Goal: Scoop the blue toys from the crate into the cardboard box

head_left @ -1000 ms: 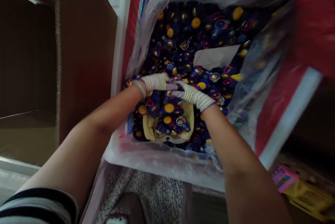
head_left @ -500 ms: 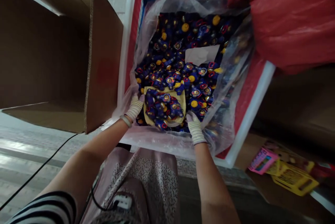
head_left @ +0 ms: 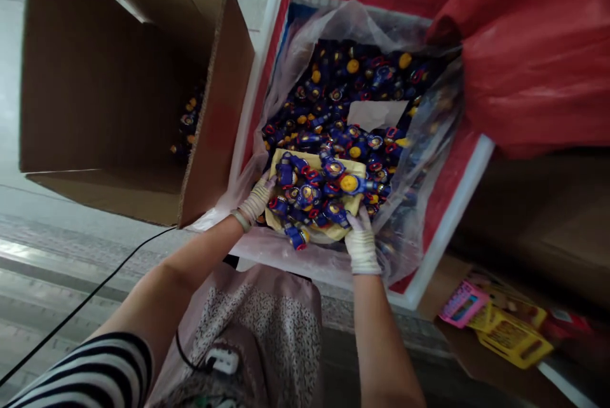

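Since half a second before, both hands had lifted the yellow tray [head_left: 355, 204] higher out of the heap, now heaped with blue toys [head_left: 314, 195]. Left hand [head_left: 255, 199] clasped its left edge, right hand [head_left: 361, 243] its near right corner; load sat between and just beyond both grips. Scooping looked done. Cardboard box [head_left: 119, 77] to the left held only a few toys at the bottom, while the lined crate [head_left: 457, 198] was nearly full, so plenty seemed left.
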The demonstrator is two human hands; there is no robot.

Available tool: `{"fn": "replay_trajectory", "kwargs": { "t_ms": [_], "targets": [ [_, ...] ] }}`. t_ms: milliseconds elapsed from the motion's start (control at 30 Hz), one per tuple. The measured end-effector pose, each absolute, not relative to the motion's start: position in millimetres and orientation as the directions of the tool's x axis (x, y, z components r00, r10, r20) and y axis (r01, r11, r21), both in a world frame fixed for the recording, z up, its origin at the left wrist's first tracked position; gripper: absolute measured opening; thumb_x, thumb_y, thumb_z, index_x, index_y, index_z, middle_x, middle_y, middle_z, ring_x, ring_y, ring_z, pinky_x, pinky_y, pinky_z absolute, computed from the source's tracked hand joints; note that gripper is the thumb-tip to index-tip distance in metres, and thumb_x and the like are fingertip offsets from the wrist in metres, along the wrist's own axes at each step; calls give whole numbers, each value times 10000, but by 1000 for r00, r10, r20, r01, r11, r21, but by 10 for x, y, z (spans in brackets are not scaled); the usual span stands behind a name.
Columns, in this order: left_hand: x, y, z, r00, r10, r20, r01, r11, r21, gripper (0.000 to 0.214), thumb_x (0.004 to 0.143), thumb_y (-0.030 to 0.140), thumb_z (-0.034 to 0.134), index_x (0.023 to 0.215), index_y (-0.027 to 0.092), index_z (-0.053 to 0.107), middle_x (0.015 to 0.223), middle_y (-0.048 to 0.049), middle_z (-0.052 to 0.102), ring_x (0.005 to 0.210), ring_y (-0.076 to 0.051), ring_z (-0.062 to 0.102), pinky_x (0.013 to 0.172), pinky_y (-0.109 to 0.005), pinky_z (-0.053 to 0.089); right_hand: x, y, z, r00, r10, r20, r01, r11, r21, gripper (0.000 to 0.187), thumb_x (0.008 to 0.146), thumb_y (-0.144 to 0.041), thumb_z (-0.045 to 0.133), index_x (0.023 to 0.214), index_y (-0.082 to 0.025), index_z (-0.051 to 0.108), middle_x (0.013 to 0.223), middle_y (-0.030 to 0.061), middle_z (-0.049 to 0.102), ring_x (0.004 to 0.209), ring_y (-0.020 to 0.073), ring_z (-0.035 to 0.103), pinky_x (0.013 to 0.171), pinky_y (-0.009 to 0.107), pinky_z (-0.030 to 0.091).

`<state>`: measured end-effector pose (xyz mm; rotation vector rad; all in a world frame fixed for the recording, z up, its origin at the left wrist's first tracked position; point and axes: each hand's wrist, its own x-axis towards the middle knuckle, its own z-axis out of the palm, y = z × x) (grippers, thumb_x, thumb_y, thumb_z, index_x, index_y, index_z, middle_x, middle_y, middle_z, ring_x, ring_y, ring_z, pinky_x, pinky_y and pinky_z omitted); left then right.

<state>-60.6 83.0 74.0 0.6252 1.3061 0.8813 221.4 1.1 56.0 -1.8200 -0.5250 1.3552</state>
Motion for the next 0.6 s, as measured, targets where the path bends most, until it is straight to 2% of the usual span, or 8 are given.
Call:
{"fn": "replay_trajectory", "kwargs": {
  "t_ms": [67,133,200,267,367,467,533,600],
  "targets": [
    [-646,901,1210,77,844,-531,-253,531,808,753,856,633,756,1456,201,618,1496,-118,652,1499,-369,502,1299,-487,372,2284,-134,1020,361,795,-487,100,-552,-828,579,793,-462,641,1343,-292,701,1560,77,588,1488,338,516,1291,608,340],
    [-756,995,1737,113,852,-511,-296,520,801,745,846,617,781,1443,195,640,1443,-115,691,1477,-387,523,1284,-500,397,2321,-239,1474,311,894,-324,335,-422,-843,403,826,-417,623,1188,-329,777,1555,49,592,1511,345,489,1316,617,304],
    [-956,1092,2276,143,864,-483,-342,501,795,728,861,579,785,1455,185,639,1401,-116,717,1451,-399,549,1272,-522,414,2280,-250,1877,203,964,-171,506,-253,-825,375,861,-377,584,1173,-374,791,1539,27,607,1480,343,529,1308,624,338],
    [-1251,1175,2790,154,873,-463,-372,485,792,707,885,546,768,1483,195,628,1366,-110,738,1423,-405,578,1253,-540,440,2112,-138,2221,106,990,-98,541,-140,-829,416,882,-343,571,1235,-427,775,1554,-11,593,1471,325,543,1312,608,355],
    [-1837,1231,3440,78,896,-436,-342,435,833,673,904,523,728,1497,221,636,1321,-84,762,1377,-417,618,1218,-550,487,1553,208,2678,25,990,-139,426,-137,-894,461,934,-385,557,1360,-471,710,1600,-63,541,1518,283,494,1332,561,354],
    [-2513,1163,3875,-120,913,-390,-268,349,898,598,914,503,691,1453,243,686,1271,-49,786,1345,-397,647,1191,-535,524,670,595,3041,-59,947,-316,142,-306,-942,576,975,-520,550,1544,-433,560,1631,-52,509,1541,259,467,1336,524,360],
    [-2967,1082,4048,-249,872,-421,-250,362,898,537,918,529,669,1388,276,727,1183,-11,816,1312,-377,670,1156,-524,556,8,815,3134,-210,904,-372,-62,-392,-918,698,939,-578,607,1596,-370,497,1609,-17,542,1515,268,499,1320,497,382],
    [-3397,1041,4155,-328,775,-540,-259,476,840,482,904,558,671,1314,316,746,1037,44,837,1247,-371,701,1088,-545,594,-622,994,3054,-339,853,-396,-248,-487,-837,794,873,-599,667,1589,-310,484,1536,21,616,1431,294,578,1266,504,443]
  ]
}}
